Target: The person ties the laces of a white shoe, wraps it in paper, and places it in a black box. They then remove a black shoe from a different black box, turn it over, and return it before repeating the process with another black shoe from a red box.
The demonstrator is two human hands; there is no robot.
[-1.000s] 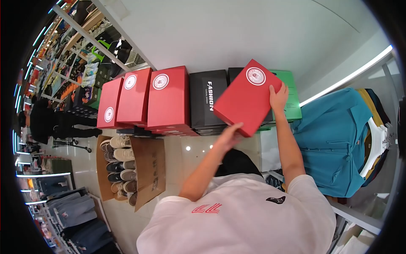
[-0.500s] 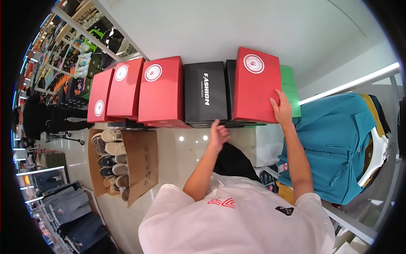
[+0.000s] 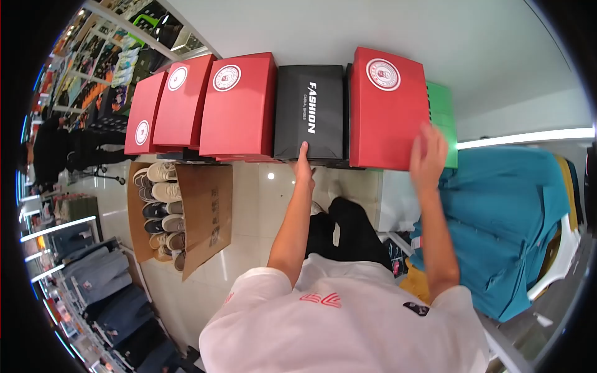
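Observation:
My left hand (image 3: 303,168) is at the front edge of a black shoebox (image 3: 308,124) lettered "FASHION". Its thumb lies on the lid and its fingers go under the edge, mostly hidden. My right hand (image 3: 429,155), blurred by motion, is by the front right corner of a red shoebox (image 3: 385,118) with a round white logo. Its fingers look stretched out and hold nothing I can see. A green shoebox (image 3: 443,118) shows behind that hand. More red shoeboxes, a large one (image 3: 236,118), a middle one (image 3: 177,112) and a left one (image 3: 143,118), stand left of the black one.
An open cardboard carton (image 3: 208,211) of several shoes stands on the floor at left. Teal jackets (image 3: 504,217) hang on a rack at right. Folded jeans (image 3: 102,280) lie at lower left. A person in black (image 3: 56,146) stands farther off by a cart.
My left hand has risen from in front of the black shoebox and taken hold of its front edge. My right hand has come off the red shoebox's right side. The view has shifted slightly.

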